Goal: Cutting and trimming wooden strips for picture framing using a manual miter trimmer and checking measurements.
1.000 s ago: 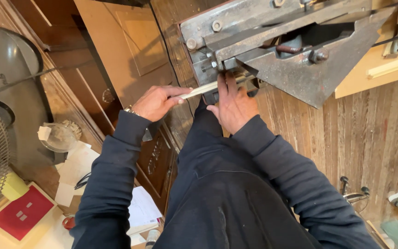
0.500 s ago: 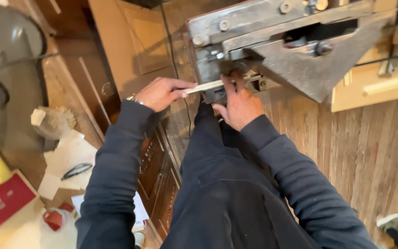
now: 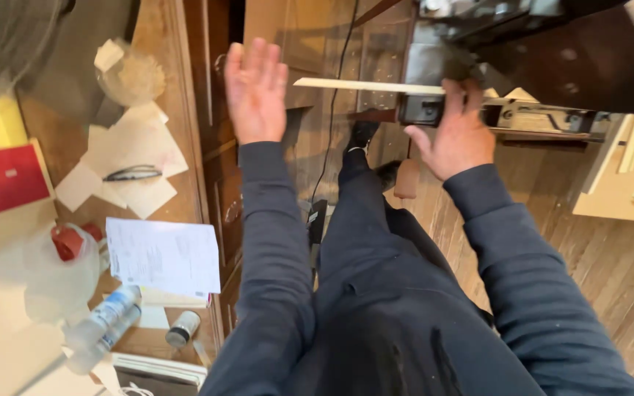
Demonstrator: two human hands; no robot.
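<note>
Under the right hand (image 3: pixel 455 136) lies a pale strip (image 3: pixel 368 86) of smooth, matt bare wood, against a machine (image 3: pixel 508 51) of dark, dull metal. Below both hands the floor (image 3: pixel 603 264) is rough, worn planks. Beside the left hand (image 3: pixel 256 92), a cabinet (image 3: pixel 210 158) of brown, slightly glossy varnished wood carries white matt paper sheets (image 3: pixel 163 257) and a clear, shiny plastic bottle (image 3: pixel 108 323). The sleeves (image 3: pixel 269 242) are soft dark matt cloth.
</note>
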